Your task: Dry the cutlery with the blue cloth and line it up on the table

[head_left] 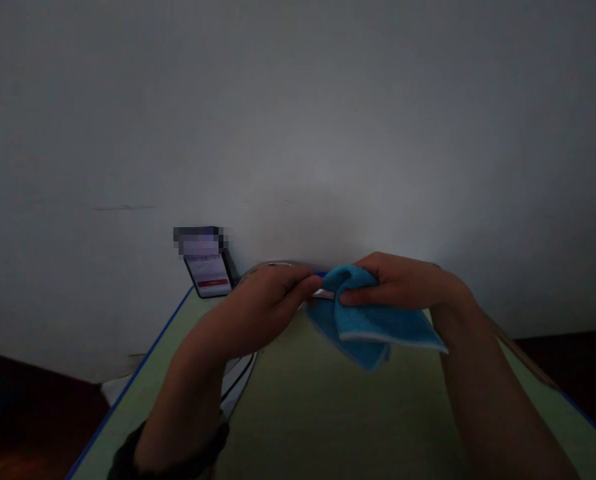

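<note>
Blue cloth (pixel 365 323): right of frame centre, folded about a slim pale item (pixel 324 294), lower corners hanging loose over the surface (pixel 338 413).
Right grip (pixel 403 283): closed, thumb and fingers pinching the cloth.
Left grip (pixel 263 303): fingertips together, apparently on the item's left end; too dim for detail.
Handling: probably wiping; best to hold the left pinch firm and draw the cloth lengthwise, pressing lightly.

From my end I see a phone (pixel 209 275), its screen lit, tilted back near the grey wall (pixel 298 120) at a blue-edged green table's (pixel 328 413) far left corner.
</note>
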The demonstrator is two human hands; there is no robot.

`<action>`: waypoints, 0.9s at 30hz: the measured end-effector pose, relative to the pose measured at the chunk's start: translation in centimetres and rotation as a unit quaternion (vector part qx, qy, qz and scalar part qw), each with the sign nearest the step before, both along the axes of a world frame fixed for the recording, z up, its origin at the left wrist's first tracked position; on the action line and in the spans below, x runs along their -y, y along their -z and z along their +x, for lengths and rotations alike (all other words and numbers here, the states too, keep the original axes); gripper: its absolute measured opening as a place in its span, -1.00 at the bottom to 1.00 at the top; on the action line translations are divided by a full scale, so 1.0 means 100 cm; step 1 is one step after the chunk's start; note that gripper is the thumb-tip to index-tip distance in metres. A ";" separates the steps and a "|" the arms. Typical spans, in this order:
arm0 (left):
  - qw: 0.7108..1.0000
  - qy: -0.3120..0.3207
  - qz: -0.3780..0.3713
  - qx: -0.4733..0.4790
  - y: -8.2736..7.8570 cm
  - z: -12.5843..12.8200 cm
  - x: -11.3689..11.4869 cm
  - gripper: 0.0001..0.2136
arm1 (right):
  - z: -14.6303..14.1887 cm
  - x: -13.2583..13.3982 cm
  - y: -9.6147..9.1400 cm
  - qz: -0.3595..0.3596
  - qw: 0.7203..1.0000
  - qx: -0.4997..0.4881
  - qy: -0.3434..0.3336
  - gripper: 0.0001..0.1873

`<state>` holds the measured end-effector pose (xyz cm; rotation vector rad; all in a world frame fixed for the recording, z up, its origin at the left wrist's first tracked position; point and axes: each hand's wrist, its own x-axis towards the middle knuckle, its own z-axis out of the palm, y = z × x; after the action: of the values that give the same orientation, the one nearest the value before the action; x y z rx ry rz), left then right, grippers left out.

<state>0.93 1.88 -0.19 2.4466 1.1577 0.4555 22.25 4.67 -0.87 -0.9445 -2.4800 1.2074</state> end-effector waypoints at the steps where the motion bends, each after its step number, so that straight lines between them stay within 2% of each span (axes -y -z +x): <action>1: 1.000 0.001 0.005 -0.007 0.001 0.002 0.000 -0.67 | -0.003 0.000 -0.001 0.013 1.000 0.007 -0.005 -0.70; 4: 1.000 0.001 0.005 -0.005 0.000 0.002 -0.002 -0.68 | -0.006 0.000 -0.003 0.045 0.999 0.014 -0.008 -0.71; 6: 1.000 -0.007 -0.003 0.011 -0.002 -0.005 -0.003 -0.70 | -0.002 -0.001 -0.004 0.040 0.999 0.005 0.002 -0.70; 10: 0.998 -0.063 -0.003 0.029 -0.006 -0.027 -0.003 -0.71 | 0.013 -0.004 0.000 0.011 0.999 0.003 0.049 -0.65; 15: 0.995 -0.091 0.011 0.031 -0.008 -0.034 -0.002 -0.69 | 0.020 -0.009 0.006 0.037 0.996 0.018 0.078 -0.68; 19: 0.996 -0.081 -0.001 0.025 -0.007 -0.028 0.000 -0.70 | 0.015 -0.010 0.009 0.041 0.995 -0.020 0.094 -0.69; 24: 0.998 -0.037 -0.045 0.013 -0.005 -0.021 0.003 -0.72 | 0.007 -0.011 0.014 0.030 0.979 -0.114 0.169 -0.65; 27: 0.998 -0.010 -0.066 0.006 -0.002 -0.014 0.003 -0.70 | 0.005 -0.010 0.015 0.049 0.963 -0.161 0.210 -0.64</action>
<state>-0.48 1.60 0.04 2.3180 1.1694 0.3858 22.75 5.70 -2.38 -1.0779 -1.9417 0.9926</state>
